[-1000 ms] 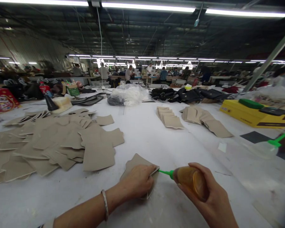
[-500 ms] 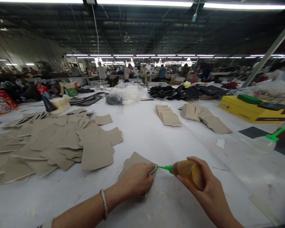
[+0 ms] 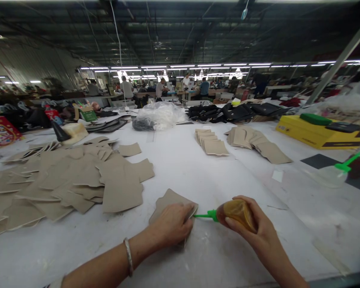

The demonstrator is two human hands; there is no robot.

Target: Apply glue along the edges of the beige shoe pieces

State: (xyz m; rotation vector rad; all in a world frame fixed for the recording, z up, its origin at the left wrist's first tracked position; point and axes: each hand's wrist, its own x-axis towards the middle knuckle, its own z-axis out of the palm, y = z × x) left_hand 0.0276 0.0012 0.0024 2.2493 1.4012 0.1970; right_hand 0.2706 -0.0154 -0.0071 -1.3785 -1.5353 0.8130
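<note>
My left hand (image 3: pixel 174 225) grips a beige leather-like piece (image 3: pixel 167 201) on the white table, its fingers closed over the right edge and partly hiding it. In my right hand (image 3: pixel 258 224) is a squeeze bottle (image 3: pixel 237 214) of amber liquid, tipped on its side. Its thin green nozzle (image 3: pixel 202 215) points left, with the tip at the piece's edge by my left fingers. Whether the tip touches the piece I cannot tell. A large loose pile of similar beige pieces (image 3: pixel 121 194) spreads to the left of my hands.
Two fanned rows of beige pieces (image 3: pixel 216 146) (image 3: pixel 273 152) lie beyond my right hand. A second bottle with a green nozzle (image 3: pixel 343 167) and a yellow box (image 3: pixel 315 132) are at the right. Clear plastic wrapping (image 3: pixel 162 116) and black items (image 3: pixel 243 113) line the back.
The bottle has shifted slightly left, and its nozzle tip has moved down along the piece's edge near my left fingers. My left hand keeps its hold on the piece.
</note>
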